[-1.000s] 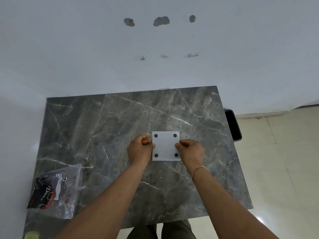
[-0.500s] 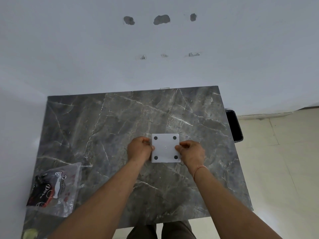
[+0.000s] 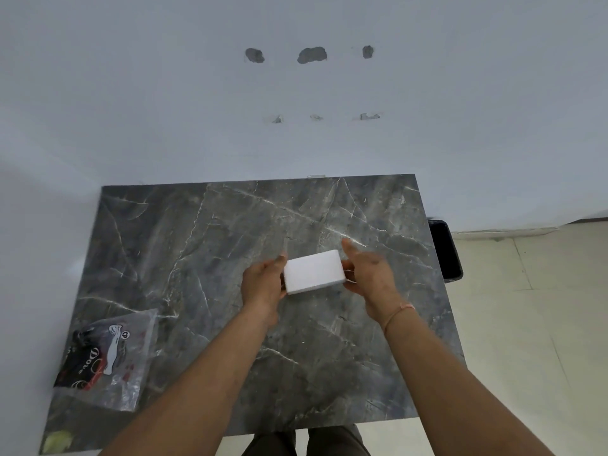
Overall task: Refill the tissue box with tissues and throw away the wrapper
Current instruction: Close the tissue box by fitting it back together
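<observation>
A white tissue box (image 3: 313,271) is held a little above the middle of the grey marble table (image 3: 204,232), tilted so that a plain white side faces me. My left hand (image 3: 263,284) grips its left end. My right hand (image 3: 370,274) holds its right end with the fingers partly spread. A clear plastic wrapper (image 3: 108,357) with black, red and white print lies flat near the table's front left corner, well apart from both hands.
A black bin (image 3: 445,251) stands on the floor just past the table's right edge. A white wall rises behind the table. Pale floor tiles lie to the right. A yellowish scrap (image 3: 57,442) sits at the front left corner.
The box has been turned: its underside with the dark round feet faced me before, and now a plain white side does. My right fingers have spread apart.
</observation>
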